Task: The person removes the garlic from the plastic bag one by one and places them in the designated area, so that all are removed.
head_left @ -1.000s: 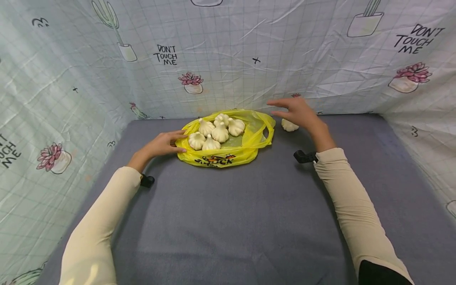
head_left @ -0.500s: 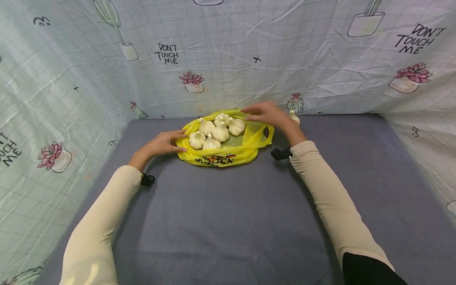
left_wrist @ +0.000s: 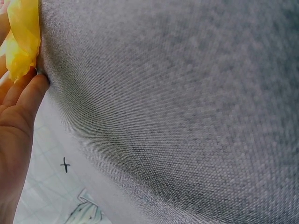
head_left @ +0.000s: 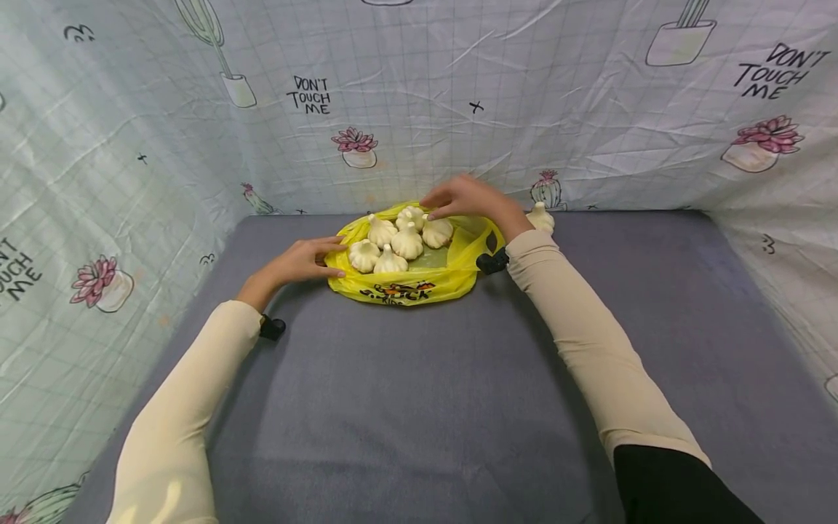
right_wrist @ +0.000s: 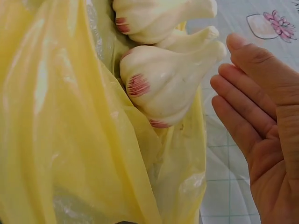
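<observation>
A yellow plastic bag [head_left: 419, 289] with dark printing lies with its mouth spread, several white garlic bulbs [head_left: 407, 242] gathered toward its left side. At the bag's left end my left hand [head_left: 297, 262] grips the yellow plastic; in the left wrist view the bag's edge [left_wrist: 23, 37] lies against the fingers. My right hand [head_left: 471, 198] hovers over the back right of the bag with nothing in it, fingertips close to the rearmost bulbs. The right wrist view shows its thumb and fingers apart, beside pink-marked garlic bulbs [right_wrist: 161, 84].
One more garlic bulb [head_left: 540, 218] stands outside the bag, behind the right forearm. Grey cloth [head_left: 393, 407] covers the table. A printed white curtain [head_left: 419, 94] rises directly behind the bag and along both sides.
My right hand has moved left from beside the loose garlic bulb to above the bag's bulbs. My left hand stays at the bag's left end.
</observation>
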A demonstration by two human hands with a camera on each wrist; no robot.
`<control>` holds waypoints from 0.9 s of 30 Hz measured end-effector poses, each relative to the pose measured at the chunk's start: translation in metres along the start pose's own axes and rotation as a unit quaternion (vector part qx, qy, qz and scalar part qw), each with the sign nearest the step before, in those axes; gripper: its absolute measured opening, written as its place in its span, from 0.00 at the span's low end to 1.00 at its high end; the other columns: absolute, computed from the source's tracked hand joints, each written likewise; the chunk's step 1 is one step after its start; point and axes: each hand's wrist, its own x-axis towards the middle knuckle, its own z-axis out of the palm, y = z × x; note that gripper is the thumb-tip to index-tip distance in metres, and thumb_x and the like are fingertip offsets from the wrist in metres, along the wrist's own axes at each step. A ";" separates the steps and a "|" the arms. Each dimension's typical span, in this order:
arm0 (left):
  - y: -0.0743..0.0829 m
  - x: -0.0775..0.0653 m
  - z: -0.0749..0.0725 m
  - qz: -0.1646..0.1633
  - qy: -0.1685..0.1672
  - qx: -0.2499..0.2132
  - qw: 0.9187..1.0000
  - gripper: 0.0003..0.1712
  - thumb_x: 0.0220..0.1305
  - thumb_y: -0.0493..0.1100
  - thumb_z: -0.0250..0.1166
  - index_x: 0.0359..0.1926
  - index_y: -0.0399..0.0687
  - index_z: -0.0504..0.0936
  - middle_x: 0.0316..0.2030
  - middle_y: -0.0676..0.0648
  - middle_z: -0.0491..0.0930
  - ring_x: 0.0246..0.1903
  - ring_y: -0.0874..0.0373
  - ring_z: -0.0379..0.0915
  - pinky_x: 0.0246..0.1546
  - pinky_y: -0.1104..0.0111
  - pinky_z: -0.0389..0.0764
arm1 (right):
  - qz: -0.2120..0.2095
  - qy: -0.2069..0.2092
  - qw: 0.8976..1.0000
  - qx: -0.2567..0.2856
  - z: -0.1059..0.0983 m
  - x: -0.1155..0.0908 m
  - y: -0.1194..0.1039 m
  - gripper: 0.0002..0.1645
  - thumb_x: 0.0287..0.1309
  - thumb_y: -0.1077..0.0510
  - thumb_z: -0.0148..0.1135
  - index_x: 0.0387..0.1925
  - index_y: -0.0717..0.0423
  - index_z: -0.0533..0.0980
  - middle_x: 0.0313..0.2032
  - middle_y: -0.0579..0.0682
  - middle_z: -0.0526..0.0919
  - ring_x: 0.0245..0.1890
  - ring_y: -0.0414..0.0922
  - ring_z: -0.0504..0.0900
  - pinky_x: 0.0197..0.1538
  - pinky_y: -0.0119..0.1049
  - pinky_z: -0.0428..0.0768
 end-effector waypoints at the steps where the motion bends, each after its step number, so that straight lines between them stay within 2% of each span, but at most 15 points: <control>1: 0.000 0.000 -0.001 0.000 0.000 0.001 1.000 0.41 0.66 0.59 0.70 0.73 0.45 0.71 0.77 0.43 0.58 0.48 0.50 0.77 0.52 0.52 0.75 | 0.002 -0.002 1.000 0.002 0.000 0.002 0.000 0.26 0.66 0.52 0.69 0.61 0.59 0.80 0.58 0.56 0.84 0.57 0.52 0.84 0.60 0.45 0.79; 8: -0.001 0.000 -0.002 0.002 0.002 0.005 1.000 0.42 0.65 0.59 0.70 0.73 0.46 0.71 0.77 0.44 0.58 0.43 0.53 0.75 0.48 0.56 0.74 | 0.014 -0.008 1.000 0.023 0.002 0.010 0.002 0.21 0.65 0.54 0.70 0.57 0.56 0.84 0.54 0.54 0.87 0.54 0.50 0.85 0.57 0.43 0.81; 16: 0.000 0.002 -0.002 -0.005 0.003 -0.003 1.000 0.41 0.65 0.58 0.70 0.73 0.47 0.71 0.77 0.45 0.58 0.50 0.50 0.77 0.54 0.51 0.75 | 0.014 -0.008 1.000 0.019 0.005 0.013 0.005 0.16 0.64 0.55 0.70 0.52 0.55 0.87 0.50 0.53 0.89 0.49 0.48 0.87 0.52 0.42 0.84; 18: -0.001 0.003 -0.002 -0.003 0.004 -0.004 1.000 0.41 0.65 0.58 0.70 0.73 0.46 0.71 0.77 0.44 0.58 0.51 0.49 0.77 0.55 0.50 0.75 | 0.013 -0.005 1.000 0.017 0.006 0.013 0.005 0.16 0.65 0.56 0.70 0.52 0.56 0.87 0.49 0.53 0.89 0.49 0.49 0.88 0.53 0.43 0.83; 20: -0.002 0.002 -0.003 -0.002 0.002 -0.004 1.000 0.41 0.66 0.58 0.70 0.73 0.46 0.71 0.78 0.44 0.58 0.52 0.48 0.77 0.56 0.49 0.75 | 0.012 0.000 1.000 0.009 0.005 0.013 0.004 0.15 0.65 0.56 0.70 0.51 0.56 0.87 0.49 0.53 0.89 0.48 0.49 0.88 0.59 0.42 0.78; 23: -0.002 0.002 -0.004 0.001 -0.003 -0.002 1.000 0.41 0.66 0.58 0.70 0.73 0.45 0.70 0.78 0.44 0.58 0.52 0.48 0.77 0.56 0.50 0.74 | 0.008 0.006 1.000 0.009 0.004 0.012 0.001 0.15 0.64 0.57 0.71 0.50 0.58 0.87 0.47 0.54 0.89 0.48 0.49 0.88 0.60 0.43 0.78; 25: -0.001 0.002 -0.005 0.001 -0.006 0.000 1.000 0.41 0.66 0.58 0.70 0.73 0.45 0.70 0.78 0.44 0.58 0.50 0.48 0.77 0.56 0.51 0.74 | 0.003 0.008 1.000 0.010 0.002 0.010 0.000 0.14 0.63 0.57 0.71 0.49 0.58 0.87 0.46 0.54 0.89 0.47 0.49 0.89 0.58 0.42 0.79; 27: -0.001 0.002 -0.006 0.004 -0.007 0.004 1.000 0.41 0.66 0.58 0.70 0.73 0.45 0.70 0.77 0.43 0.58 0.49 0.50 0.76 0.56 0.51 0.73 | -0.007 0.007 1.000 0.014 0.000 0.006 -0.003 0.14 0.63 0.57 0.71 0.49 0.59 0.87 0.46 0.54 0.90 0.46 0.48 0.89 0.51 0.42 0.85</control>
